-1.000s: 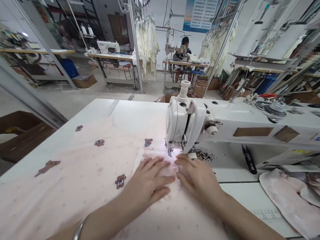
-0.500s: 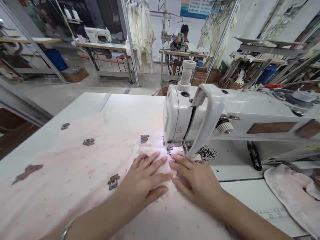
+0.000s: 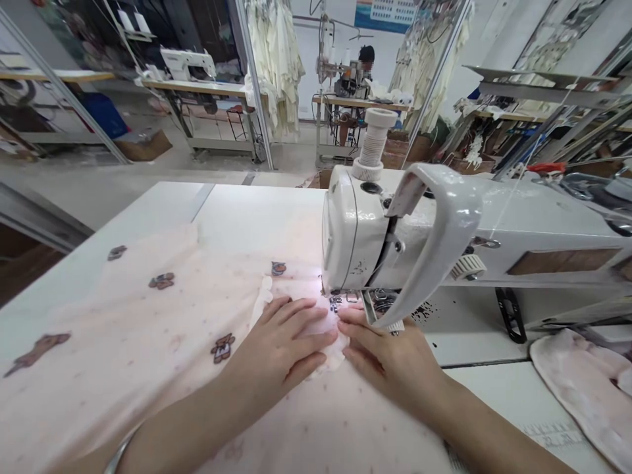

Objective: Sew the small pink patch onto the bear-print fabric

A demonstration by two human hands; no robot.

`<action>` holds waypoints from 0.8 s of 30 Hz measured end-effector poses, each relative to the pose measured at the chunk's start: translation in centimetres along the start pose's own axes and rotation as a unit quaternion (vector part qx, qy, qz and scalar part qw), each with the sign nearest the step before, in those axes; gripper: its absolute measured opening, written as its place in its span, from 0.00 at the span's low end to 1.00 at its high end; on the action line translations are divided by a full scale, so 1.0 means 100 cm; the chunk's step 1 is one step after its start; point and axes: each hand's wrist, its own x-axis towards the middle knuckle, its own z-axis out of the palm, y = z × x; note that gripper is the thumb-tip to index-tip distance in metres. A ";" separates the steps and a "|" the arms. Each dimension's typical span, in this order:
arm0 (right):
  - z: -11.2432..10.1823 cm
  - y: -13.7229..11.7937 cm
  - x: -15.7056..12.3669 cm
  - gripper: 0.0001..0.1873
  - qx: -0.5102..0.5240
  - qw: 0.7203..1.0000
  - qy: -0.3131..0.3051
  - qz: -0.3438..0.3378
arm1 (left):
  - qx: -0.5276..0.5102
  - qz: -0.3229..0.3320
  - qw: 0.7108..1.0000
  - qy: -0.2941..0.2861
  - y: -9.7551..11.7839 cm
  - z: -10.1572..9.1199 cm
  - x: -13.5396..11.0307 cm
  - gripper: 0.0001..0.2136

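Watching from afar, I see my left hand [image 3: 276, 339] spread flat on pale pink bear-print fabric [image 3: 123, 316], not gripping, and my right hand [image 3: 388, 349] lying open just beside it, both pressing a ruffled white edge [image 3: 328, 349] of the cloth. The fabric runs under the presser foot [image 3: 336, 301] of a white sewing machine [image 3: 355, 237], across a white table [image 3: 257, 210]. Black thread snips [image 3: 511, 315] and a folded pink piece [image 3: 582, 388] lie to the right; a co-worker [image 3: 365, 59] sits at a far machine.

The head-worn view faces forward and down, close above the pink fabric [image 3: 148, 316].
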 end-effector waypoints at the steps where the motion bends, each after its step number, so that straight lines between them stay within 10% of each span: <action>1: 0.000 0.001 0.001 0.14 0.001 1.000 -0.001 0.001 | -0.005 0.004 1.000 0.004 0.000 0.000 0.000 0.14; 24: 0.001 -0.034 0.007 0.14 -0.072 0.990 0.008 -0.123 | -0.106 -0.061 0.991 -0.055 0.003 -0.009 0.004 0.12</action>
